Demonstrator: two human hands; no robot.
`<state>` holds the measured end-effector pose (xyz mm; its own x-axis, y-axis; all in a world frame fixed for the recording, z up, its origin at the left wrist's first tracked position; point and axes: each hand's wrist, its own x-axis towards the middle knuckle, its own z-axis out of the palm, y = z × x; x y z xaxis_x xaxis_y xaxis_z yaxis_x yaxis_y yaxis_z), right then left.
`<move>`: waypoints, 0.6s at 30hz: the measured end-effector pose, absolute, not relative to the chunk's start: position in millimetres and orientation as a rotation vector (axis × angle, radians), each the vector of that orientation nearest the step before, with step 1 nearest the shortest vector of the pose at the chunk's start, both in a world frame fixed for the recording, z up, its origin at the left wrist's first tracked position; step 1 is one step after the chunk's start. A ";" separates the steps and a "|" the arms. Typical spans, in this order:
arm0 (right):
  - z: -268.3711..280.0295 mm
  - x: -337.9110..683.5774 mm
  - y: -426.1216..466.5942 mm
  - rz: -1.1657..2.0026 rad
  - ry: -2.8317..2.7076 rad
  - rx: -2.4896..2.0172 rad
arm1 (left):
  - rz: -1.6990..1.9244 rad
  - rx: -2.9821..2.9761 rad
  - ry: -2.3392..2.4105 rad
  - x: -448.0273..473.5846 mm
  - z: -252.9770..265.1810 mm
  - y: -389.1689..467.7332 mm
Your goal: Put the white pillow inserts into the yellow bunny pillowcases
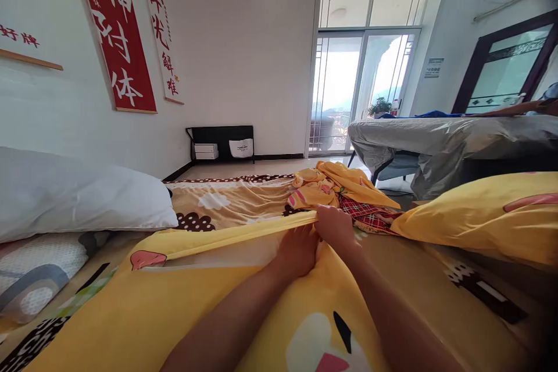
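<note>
A yellow pillowcase point(192, 296) with cartoon prints lies stretched in front of me, its long opening facing up and away. White filling or a pillow point(244, 250) shows inside the slit. My right hand point(335, 225) is closed round the hem at the opening's right corner and pulls it taut. Just below and left of it, my left hand point(300, 251) reaches into the opening with bent fingers that appear to grip the cloth by that corner. Its fingertips are partly hidden under the hem.
A white pillow point(82, 192) lies at left on a patterned one point(39, 273). Crumpled yellow cloth point(335, 180) and a red plaid cloth point(370, 213) lie ahead. Another yellow pillow point(483, 215) is at right. Beyond stands a plastic-covered table point(436, 133), with a person's arm point(510, 109) on it.
</note>
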<state>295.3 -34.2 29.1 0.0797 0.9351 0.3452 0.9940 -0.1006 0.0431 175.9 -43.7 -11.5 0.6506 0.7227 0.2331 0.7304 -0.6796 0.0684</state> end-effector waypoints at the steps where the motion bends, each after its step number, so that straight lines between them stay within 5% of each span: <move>1: 22.8 299.5 -35.8 -0.425 -1.919 -2.146 | -0.429 -2.841 -1.170 177.1 -19.0 -44.6; 9: 11.1 315.2 -42.9 -0.433 -1.730 -2.129 | 0.038 -3.020 -1.264 194.7 -20.7 -16.9; 18: 21.1 314.1 -51.3 -0.406 -1.746 -2.077 | -0.509 -2.824 -1.457 200.6 -32.6 2.4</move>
<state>314.1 -51.3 21.1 0.1794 0.8686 0.4619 0.9833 -0.1436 -0.1120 200.6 2.4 -32.6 0.5410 0.8054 0.2422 0.7811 -0.5879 0.2102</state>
